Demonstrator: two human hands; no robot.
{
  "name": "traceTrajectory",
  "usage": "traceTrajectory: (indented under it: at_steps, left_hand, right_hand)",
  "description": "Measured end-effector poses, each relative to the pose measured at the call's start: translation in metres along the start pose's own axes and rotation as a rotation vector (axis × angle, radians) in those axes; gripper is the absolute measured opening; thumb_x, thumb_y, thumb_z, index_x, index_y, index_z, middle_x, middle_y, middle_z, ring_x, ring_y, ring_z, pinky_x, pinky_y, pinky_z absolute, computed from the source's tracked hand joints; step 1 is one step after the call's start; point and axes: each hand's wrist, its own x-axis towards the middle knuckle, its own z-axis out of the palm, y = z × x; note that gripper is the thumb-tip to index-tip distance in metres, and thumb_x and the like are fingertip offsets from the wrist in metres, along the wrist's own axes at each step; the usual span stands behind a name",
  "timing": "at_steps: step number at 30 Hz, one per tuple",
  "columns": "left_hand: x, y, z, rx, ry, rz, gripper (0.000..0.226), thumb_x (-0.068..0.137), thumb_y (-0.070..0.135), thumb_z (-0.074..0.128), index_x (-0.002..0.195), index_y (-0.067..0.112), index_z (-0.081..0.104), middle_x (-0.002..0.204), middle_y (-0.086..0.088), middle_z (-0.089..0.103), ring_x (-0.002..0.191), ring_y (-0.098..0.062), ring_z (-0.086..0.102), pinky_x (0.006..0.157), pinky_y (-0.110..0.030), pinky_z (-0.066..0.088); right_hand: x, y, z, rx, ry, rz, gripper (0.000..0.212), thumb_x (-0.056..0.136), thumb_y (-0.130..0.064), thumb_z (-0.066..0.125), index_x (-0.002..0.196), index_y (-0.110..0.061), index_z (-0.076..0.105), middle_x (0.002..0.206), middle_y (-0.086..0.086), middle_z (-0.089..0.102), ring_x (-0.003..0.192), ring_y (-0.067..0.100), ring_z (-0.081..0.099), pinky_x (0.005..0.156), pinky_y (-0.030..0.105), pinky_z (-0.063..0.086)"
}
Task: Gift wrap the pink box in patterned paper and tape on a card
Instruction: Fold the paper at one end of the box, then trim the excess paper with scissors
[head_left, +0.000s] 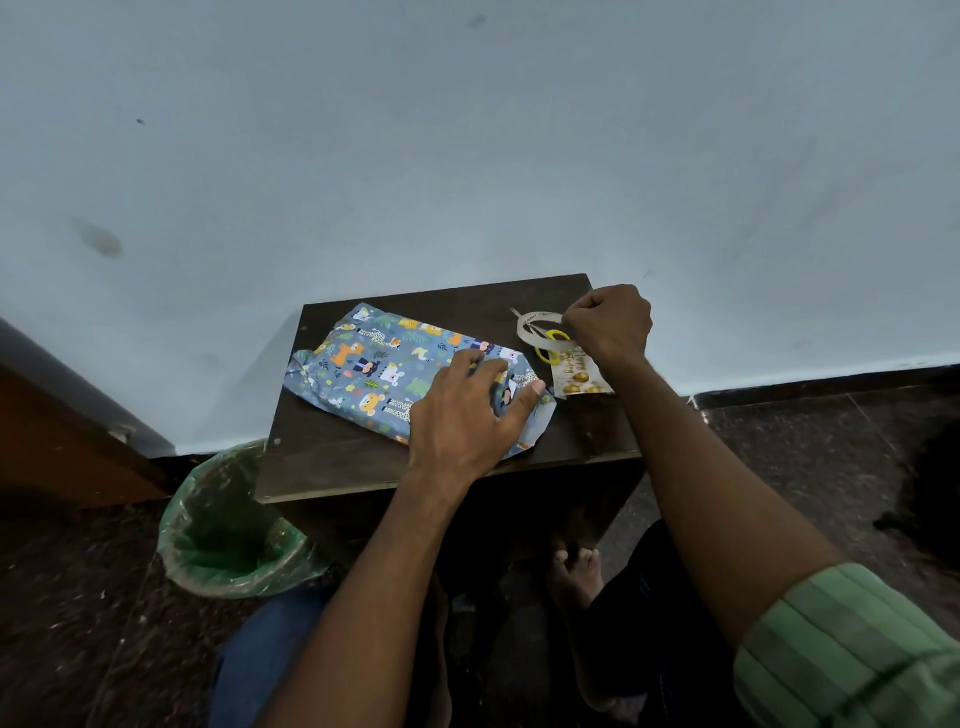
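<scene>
2 hands busy: left hand (467, 415) has fingers spread flat, pinning the right end flap of the wrapped box (395, 374) on the worktop (332, 457). Right hand (610, 325) pinches tape (537, 327) beside the card (576, 374). Looks like the taping step; next needs 1 strip torn off for that flap.

Wrapped box (395, 374) on table (337, 457); tape roll (537, 332), card (574, 374) to right; bin (228, 525) left of table.

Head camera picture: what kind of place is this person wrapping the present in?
Probably a plain room at home, though that is a guess. A small dark wooden table stands against a bare pale wall, a bin lined with a green bag sits beside it, and the floor is speckled stone.
</scene>
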Motion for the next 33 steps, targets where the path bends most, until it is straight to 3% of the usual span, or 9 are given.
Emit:
traceTrajectory:
  at_steps: [4,8,10,12,15,20,24,29,33]
  left_hand:
    - [0.0,-0.002,-0.001,-0.003,0.001,-0.004,0.067,0.095,0.082,0.04,0.138,0.037,0.064,0.153,0.01,0.048,0.136,-0.018,0.053,0.09,-0.044,0.054]
    - [0.0,-0.001,-0.002,-0.004,-0.013,-0.003,0.068,0.095,0.082,0.04,0.14,0.037,0.063,0.155,0.009,0.047,0.138,-0.019,0.052,0.093,-0.046,0.054]
    - [0.0,-0.002,-0.003,-0.009,-0.009,-0.004,0.068,0.095,0.082,0.039,0.14,0.036,0.063,0.155,0.009,0.047,0.138,-0.019,0.052,0.093,-0.046,0.054]
    - [0.0,-0.002,-0.003,-0.009,-0.015,-0.003,0.068,0.095,0.082,0.04,0.14,0.036,0.063,0.155,0.008,0.047,0.138,-0.019,0.052,0.093,-0.046,0.054]
    - [0.0,-0.001,-0.004,-0.003,-0.027,-0.001,0.068,0.096,0.081,0.04,0.141,0.036,0.062,0.156,0.007,0.046,0.139,-0.019,0.051,0.094,-0.046,0.053]
    - [0.0,-0.004,-0.001,-0.019,-0.009,0.004,0.068,0.095,0.082,0.04,0.139,0.036,0.063,0.154,0.008,0.048,0.136,-0.019,0.053,0.092,-0.045,0.054]
    - [0.0,-0.004,0.0,-0.024,0.0,0.006,0.068,0.095,0.083,0.039,0.138,0.036,0.064,0.152,0.01,0.048,0.134,-0.019,0.054,0.091,-0.045,0.055]
    - [-0.001,-0.004,-0.001,-0.026,-0.012,0.01,0.068,0.096,0.082,0.04,0.139,0.036,0.063,0.153,0.009,0.048,0.136,-0.019,0.053,0.092,-0.047,0.055]
    - [-0.001,-0.004,-0.001,-0.024,-0.022,0.009,0.068,0.096,0.081,0.04,0.141,0.036,0.062,0.155,0.007,0.046,0.137,-0.02,0.052,0.094,-0.048,0.054]
  right_hand:
    - [0.001,-0.002,0.003,0.018,-0.047,0.08,0.01,0.068,-0.007,0.068,0.059,-0.01,0.068,0.065,0.004,0.068,0.066,0.021,0.065,0.062,0.026,0.047]
    - [0.003,-0.007,0.0,0.078,-0.084,0.21,0.014,0.073,-0.02,0.073,0.066,-0.01,0.066,0.064,0.002,0.063,0.058,0.017,0.065,0.052,0.029,0.042]
    - [0.003,-0.005,0.001,0.147,-0.106,0.265,0.016,0.072,-0.022,0.073,0.073,-0.007,0.07,0.07,0.006,0.071,0.058,0.02,0.073,0.063,0.037,0.059]
    - [0.002,-0.004,0.003,0.275,-0.152,0.319,0.021,0.074,-0.02,0.072,0.084,-0.001,0.073,0.079,0.012,0.075,0.057,0.026,0.075,0.075,0.045,0.065]
    - [0.001,-0.006,0.005,0.381,-0.222,0.354,0.021,0.079,-0.013,0.072,0.093,0.003,0.074,0.089,0.015,0.076,0.063,0.026,0.077,0.073,0.042,0.066]
    - [-0.002,-0.005,0.006,0.203,-0.301,0.288,0.03,0.064,-0.022,0.073,0.089,-0.009,0.083,0.085,0.005,0.078,0.083,0.021,0.075,0.062,0.034,0.055]
    - [0.002,0.0,0.007,0.259,-0.309,0.279,0.036,0.053,-0.026,0.063,0.079,-0.008,0.081,0.085,0.003,0.08,0.089,0.027,0.076,0.081,0.048,0.063]
    - [-0.003,-0.008,0.005,0.357,-0.345,0.325,0.022,0.076,-0.011,0.063,0.087,-0.002,0.078,0.088,0.01,0.08,0.076,0.03,0.079,0.09,0.044,0.063]
    - [-0.001,-0.011,0.002,0.458,-0.354,0.375,0.025,0.086,-0.007,0.056,0.101,0.007,0.07,0.083,0.016,0.078,0.059,0.023,0.074,0.074,0.032,0.062]
